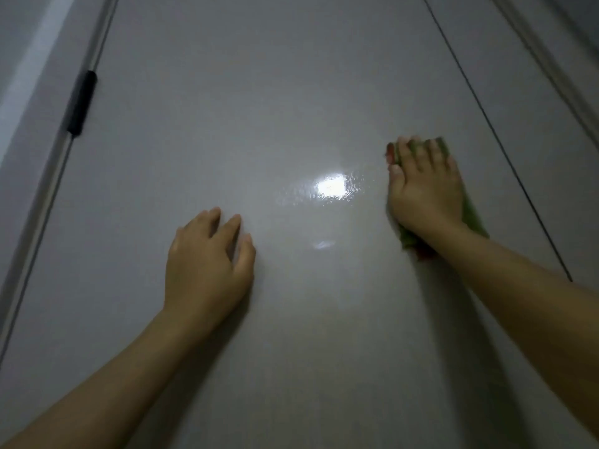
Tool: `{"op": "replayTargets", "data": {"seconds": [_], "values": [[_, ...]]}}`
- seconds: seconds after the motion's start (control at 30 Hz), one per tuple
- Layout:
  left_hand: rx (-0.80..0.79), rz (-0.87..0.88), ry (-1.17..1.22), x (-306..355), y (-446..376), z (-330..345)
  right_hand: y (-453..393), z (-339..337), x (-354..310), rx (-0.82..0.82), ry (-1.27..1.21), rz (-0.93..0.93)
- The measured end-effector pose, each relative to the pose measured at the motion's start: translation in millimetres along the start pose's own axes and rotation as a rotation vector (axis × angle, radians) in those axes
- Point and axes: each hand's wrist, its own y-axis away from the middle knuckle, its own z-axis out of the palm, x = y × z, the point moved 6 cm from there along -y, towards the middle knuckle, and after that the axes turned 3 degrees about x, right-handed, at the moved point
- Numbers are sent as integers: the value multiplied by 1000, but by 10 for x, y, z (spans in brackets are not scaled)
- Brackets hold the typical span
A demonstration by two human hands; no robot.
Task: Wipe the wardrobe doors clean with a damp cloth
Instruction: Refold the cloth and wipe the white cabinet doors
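Glossy grey wardrobe door (291, 92), green cloth (471, 212) flat against its right side

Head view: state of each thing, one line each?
wardrobe door: shut, glossy, wet sheen around the light glare
cloth: green, pressed flat against the door under the right hand
right hand: fingers spread, pressing the cloth
left hand: bare, fingers loosely bent, resting on the door
black handle: at the door's left edge, untouched

grey wall (19, 76), pole (55, 176) with black grip (81, 102)
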Motion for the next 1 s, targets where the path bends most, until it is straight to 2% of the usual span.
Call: {"op": "replayTargets", "data": {"seconds": [0.03,0.1,0.17,0.23,0.3,0.4,0.5,0.57,0.7,0.77,0.83,0.93,1.0], "values": [[-2,8,-10,94,0,5,142,15,-122,17,2,-26],[-37,74,-16,405,-1,84,633,21,-450,29,-40,-294],[-108,133,5,741,-6,231,1121,16,-559,-40,-67,-554],[-142,166,17,996,1,383,1137,-23,-330,-66,-67,-621],[-177,190,25,1153,24,495,797,-65,98,-1,-7,-476],[-249,203,-1,1202,97,639,231,-111,889,-11,36,-65],[-215,203,-20,1201,97,618,118,-170,1115,2,44,150],[-233,188,-34,1228,69,601,330,-148,936,-12,37,125],[-257,149,-55,1339,46,569,1298,-115,377,-99,30,-328],[-255,137,-52,1431,86,572,1381,-119,421,-136,19,-429],[-243,181,-27,1598,133,627,1108,-143,652,-118,13,-297],[-293,267,-3,1894,207,828,643,-196,1165,-36,23,103],[-349,290,-66,2001,242,964,484,-212,1393,-16,30,279]]}}
